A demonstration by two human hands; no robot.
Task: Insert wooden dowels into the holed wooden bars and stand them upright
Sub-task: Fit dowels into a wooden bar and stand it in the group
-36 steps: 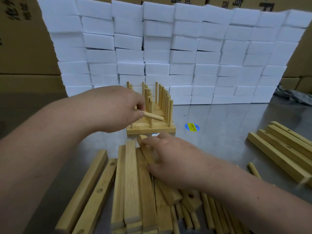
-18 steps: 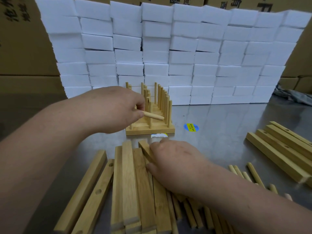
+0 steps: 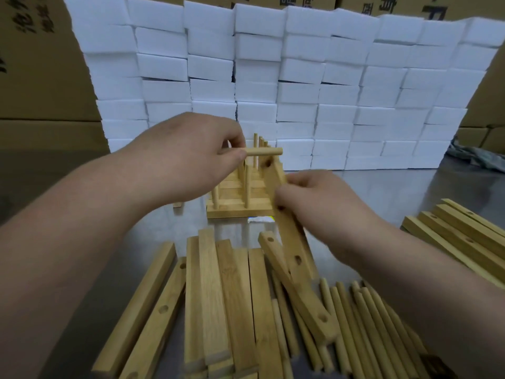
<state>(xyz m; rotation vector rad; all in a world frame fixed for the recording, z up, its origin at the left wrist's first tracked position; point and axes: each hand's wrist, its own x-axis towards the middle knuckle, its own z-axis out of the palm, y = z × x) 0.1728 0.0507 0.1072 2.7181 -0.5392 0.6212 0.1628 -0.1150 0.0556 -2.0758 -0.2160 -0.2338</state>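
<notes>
At the bottom of the frame a pile of holed bars [image 3: 207,291] lies flat on the counter [image 3: 382,192]. Their long axes run from the lower edge up toward the centre, and they are of pale yellow wood with round holes. At the lower right, loose dowels [image 3: 363,324] lie in a bundle and point nearly the same way. One slanted bar [image 3: 297,291] lies across both.

Above the pile, right of centre, the right hand [image 3: 308,198] grips a raised bar [image 3: 289,236] with the fingers curled round its upper part. This bar is tilted, with its long axis going up and slightly left. Its holed face is turned to the camera, and the top hole shows above the fingers.

Left of centre, the left hand [image 3: 191,157] pinches a dowel [image 3: 263,152] between thumb and forefinger. The dowel is a short smooth round stick. It lies horizontal and points right out of the fingertips, with its free end just above the top of the raised bar.

Behind both hands a finished rack [image 3: 240,209] with upright dowels stands on the counter. At the right edge lie stacked bars [image 3: 464,236]. Farthest back rises a wall of white foam blocks [image 3: 273,77]
</notes>
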